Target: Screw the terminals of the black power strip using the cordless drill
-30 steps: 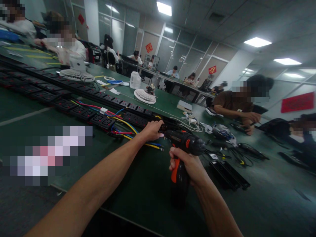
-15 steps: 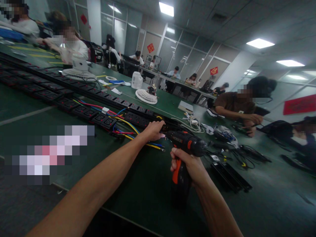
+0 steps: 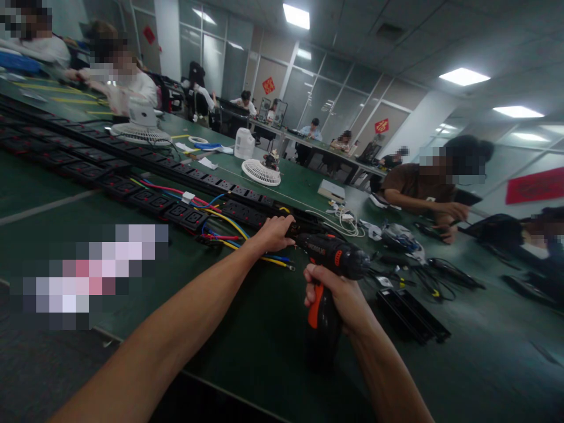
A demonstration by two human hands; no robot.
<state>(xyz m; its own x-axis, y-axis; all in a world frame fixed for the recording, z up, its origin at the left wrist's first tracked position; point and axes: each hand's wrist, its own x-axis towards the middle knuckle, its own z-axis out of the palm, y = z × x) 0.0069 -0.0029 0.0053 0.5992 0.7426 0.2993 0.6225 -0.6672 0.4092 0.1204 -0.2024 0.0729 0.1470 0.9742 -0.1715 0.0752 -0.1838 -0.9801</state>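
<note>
My right hand (image 3: 337, 288) is wrapped around the handle of a black and orange cordless drill (image 3: 328, 252). The drill's nose points left, at the end of a long black power strip (image 3: 242, 211). My left hand (image 3: 277, 233) grips that end, with its fingers bent over the top and the thumb close to the drill's tip. What lies under the fingers, and the drill bit itself, I cannot make out. Red, blue and yellow wires (image 3: 229, 220) run loose along the strip. Yellow and blue wire ends (image 3: 279, 262) stick out beneath my left wrist.
More socket strips (image 3: 79, 167) stretch to the far left on the green table (image 3: 247, 329). Two black channel pieces (image 3: 412, 314) lie right of the drill, below tangled black cables (image 3: 436, 276). White fan parts (image 3: 261, 172) stand behind. A co-worker (image 3: 423, 188) sits across at the right.
A bright pinkish patch on my left thumb tip is gone. Both hands and the drill stay practically where they were.
</note>
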